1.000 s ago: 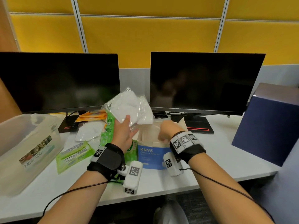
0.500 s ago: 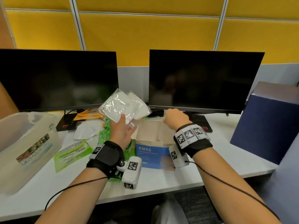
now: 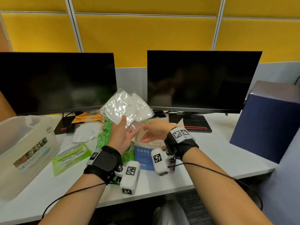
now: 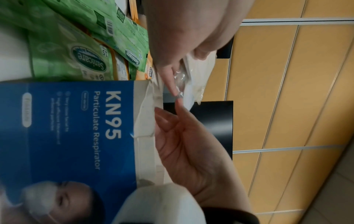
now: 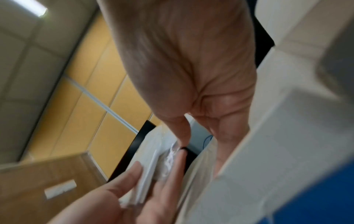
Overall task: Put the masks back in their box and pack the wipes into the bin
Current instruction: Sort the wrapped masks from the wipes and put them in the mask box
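Note:
My left hand (image 3: 121, 137) holds a small stack of white masks in clear wrappers (image 3: 123, 108) upright above the open blue KN95 box (image 3: 142, 157), thumb on the front. My right hand (image 3: 154, 132) hovers over the box opening, fingers stretched left. In the left wrist view its fingertip (image 4: 179, 104) touches the wrapper's lower edge (image 4: 182, 84), its thumb apart. The right wrist view shows the masks (image 5: 147, 174) edge-on. Another wrapped mask (image 3: 86, 132) lies on the desk. Green wipes packs (image 3: 71, 155) lie left of the box; more (image 4: 67, 53) sit beside it. The clear bin (image 3: 24, 143) stands far left.
Two dark monitors (image 3: 203, 80) stand behind the work area, their stands on the desk. Orange packets (image 3: 87, 117) lie under the left monitor. A dark blue box (image 3: 267, 120) occupies the desk's right end. The desk's front edge runs just below my wrists.
My right hand came up out of the box and swung left to the bottom of the masks. My left hand kept its hold on the masks, tilting them slightly.

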Action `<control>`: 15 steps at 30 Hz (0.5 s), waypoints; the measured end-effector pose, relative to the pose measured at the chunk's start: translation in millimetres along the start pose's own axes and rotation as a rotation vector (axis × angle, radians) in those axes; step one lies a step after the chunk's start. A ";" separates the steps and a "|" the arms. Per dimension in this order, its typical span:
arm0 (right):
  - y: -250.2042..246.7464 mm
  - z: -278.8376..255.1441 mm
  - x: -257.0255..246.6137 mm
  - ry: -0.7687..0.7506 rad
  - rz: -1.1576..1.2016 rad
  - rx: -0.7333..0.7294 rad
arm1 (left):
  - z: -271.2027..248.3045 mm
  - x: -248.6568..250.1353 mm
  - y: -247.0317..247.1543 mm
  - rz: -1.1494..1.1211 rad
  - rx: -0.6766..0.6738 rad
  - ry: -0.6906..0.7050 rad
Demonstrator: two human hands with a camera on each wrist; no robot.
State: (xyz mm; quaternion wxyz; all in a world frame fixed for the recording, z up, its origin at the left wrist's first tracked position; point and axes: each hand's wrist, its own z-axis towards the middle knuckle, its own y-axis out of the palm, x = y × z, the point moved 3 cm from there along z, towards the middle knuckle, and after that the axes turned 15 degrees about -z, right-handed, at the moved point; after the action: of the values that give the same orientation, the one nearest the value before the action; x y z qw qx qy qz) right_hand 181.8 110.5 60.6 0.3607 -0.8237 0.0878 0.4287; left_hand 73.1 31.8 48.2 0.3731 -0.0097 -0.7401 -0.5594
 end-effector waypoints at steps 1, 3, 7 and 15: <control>0.4 2.5 1.6 0.013 0.041 0.031 | -0.5 -0.3 1.5 -0.005 -0.016 -0.039; -0.4 5.7 7.5 0.069 -0.093 0.069 | -0.3 -0.8 2.6 0.015 -0.022 -0.108; -16.4 -5.7 11.4 0.139 -0.585 0.203 | 3.1 0.3 1.7 0.067 -0.005 -0.155; -18.8 23.1 56.6 0.287 -0.855 0.090 | 5.0 0.6 4.1 0.095 -0.032 -0.156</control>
State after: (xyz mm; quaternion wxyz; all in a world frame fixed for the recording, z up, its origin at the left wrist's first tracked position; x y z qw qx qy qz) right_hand 210.4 148.9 18.2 0.5248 -0.8206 -0.1926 0.1184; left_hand 71.8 37.3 51.4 0.3403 -0.0940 -0.7567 -0.5503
